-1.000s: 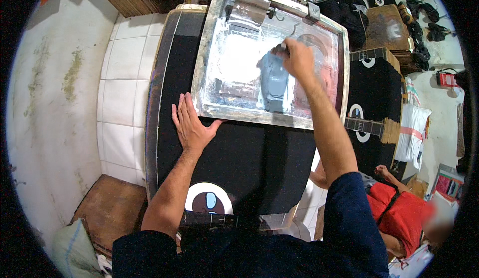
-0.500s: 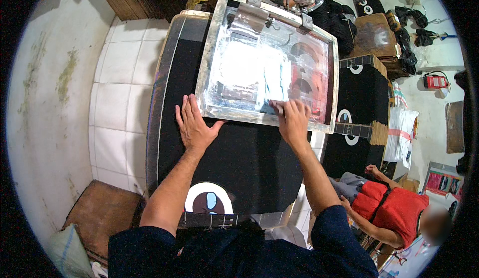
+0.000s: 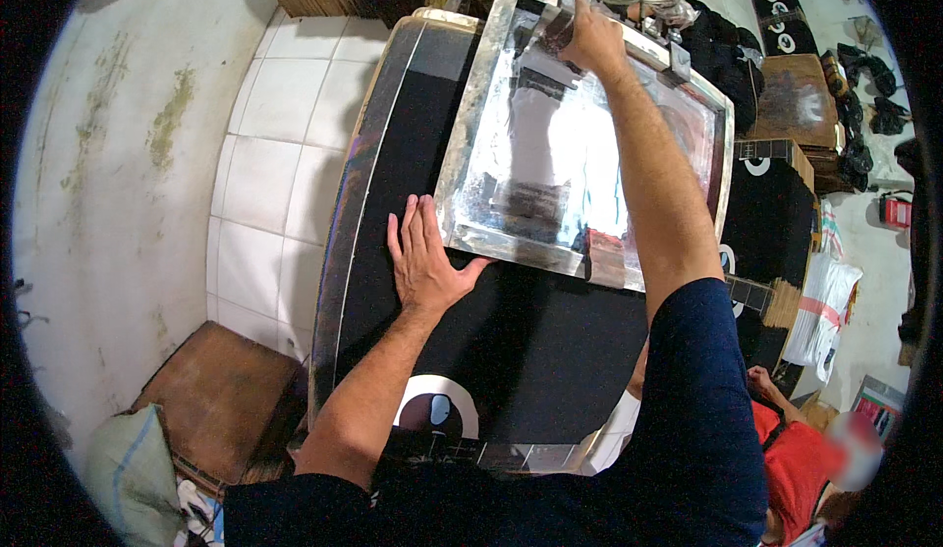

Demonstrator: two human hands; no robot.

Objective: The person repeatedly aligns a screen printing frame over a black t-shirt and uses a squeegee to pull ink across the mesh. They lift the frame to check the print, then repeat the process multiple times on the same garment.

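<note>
Nearest the camera: dark blue sleeves on both arms, bare forearms coming in from the lower edge. Below them, a black cloth [image 3: 511, 351] stretched over a table [image 3: 339, 252] with a pale metal edge; a white round print with a dark centre [image 3: 437, 411] sits on the cloth close to the body.

Left hand [image 3: 424, 262]: flat on the cloth, palm down, fingers spread wide and pointing away, holding nothing. Thumb touches the near left corner of the frame [image 3: 471, 164].

Frame: rectangular, silvery border, lying flat on the cloth, tilted slightly clockwise in view. Its screen [image 3: 580, 154] is glossy, with whitish glare in the middle and reddish-brown smears toward the near and right edges. The near edge lies just beyond the left hand.

Right hand [image 3: 592, 38]: arm stretched across the screen to the far edge, fingers curled down over something at that edge. What it grips is hidden by the hand; cannot tell whether it is a tool or the frame's bar.

Left of the table: white tiled ledge [image 3: 265, 154], stained white wall [image 3: 108, 154], a brown wooden box [image 3: 211, 400] and a pale sack [image 3: 133, 464] low down.

Right, lower: a person in a red shirt [image 3: 801, 468], seated beside the table. Beyond: black printed panels [image 3: 761, 203], a brown cardboard box [image 3: 801, 100], dark clutter on the floor.
</note>
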